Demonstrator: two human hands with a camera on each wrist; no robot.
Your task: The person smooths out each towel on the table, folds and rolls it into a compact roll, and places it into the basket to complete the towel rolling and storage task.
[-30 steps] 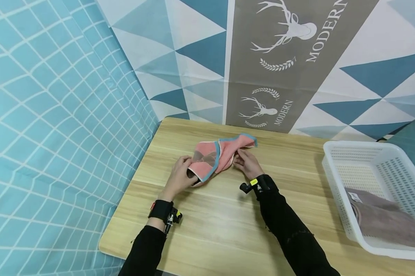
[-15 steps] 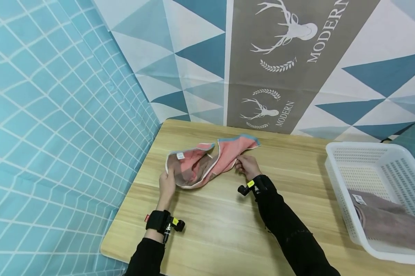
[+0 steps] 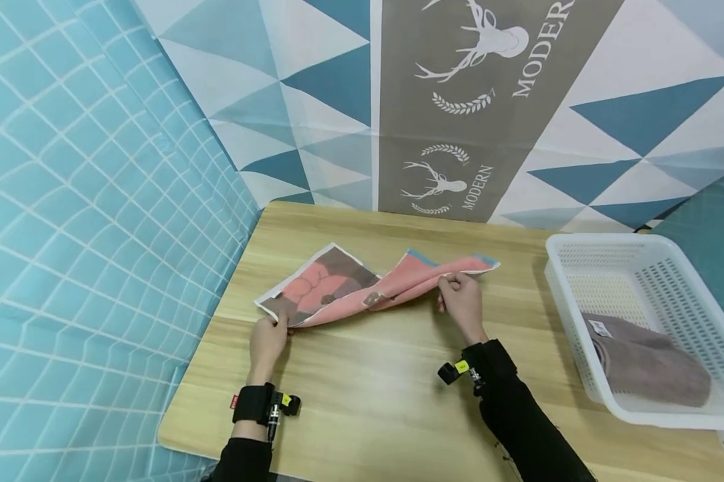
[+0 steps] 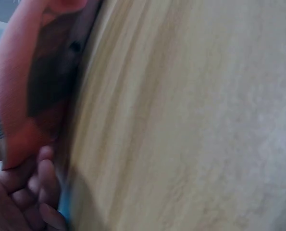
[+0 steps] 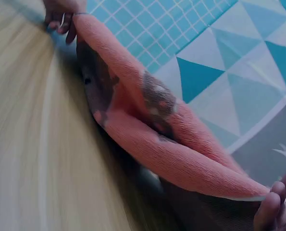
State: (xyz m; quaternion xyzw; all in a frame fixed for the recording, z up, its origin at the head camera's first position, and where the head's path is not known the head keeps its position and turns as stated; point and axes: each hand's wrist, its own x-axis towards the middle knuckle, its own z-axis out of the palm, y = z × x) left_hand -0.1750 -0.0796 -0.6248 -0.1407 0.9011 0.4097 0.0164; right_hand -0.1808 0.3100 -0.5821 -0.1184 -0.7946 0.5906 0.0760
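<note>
A pink and grey-brown towel (image 3: pixel 350 294) with white and blue edging stretches between my two hands above the back half of the table. My left hand (image 3: pixel 268 341) pinches its near left corner, thumb on top. Farther right, my right hand (image 3: pixel 461 301) pinches the near edge close to the blue-trimmed end. In the right wrist view the towel (image 5: pixel 133 130) sags into a fold between both hands. The left wrist view shows curled fingers (image 4: pixel 46 178) at the pink end of the cloth.
A white plastic basket (image 3: pixel 555 268) stands at the table's right side, with a folded grey-brown towel (image 3: pixel 651 365) inside. The wooden table (image 3: pixel 362 408) ends at a patterned backdrop (image 3: pixel 338 114) behind and a blue tiled sheet (image 3: pixel 97 234) on the left.
The bunched towel has been pulled out lengthwise. My left hand has moved left with its corner, and my right hand has moved right with the other end.
</note>
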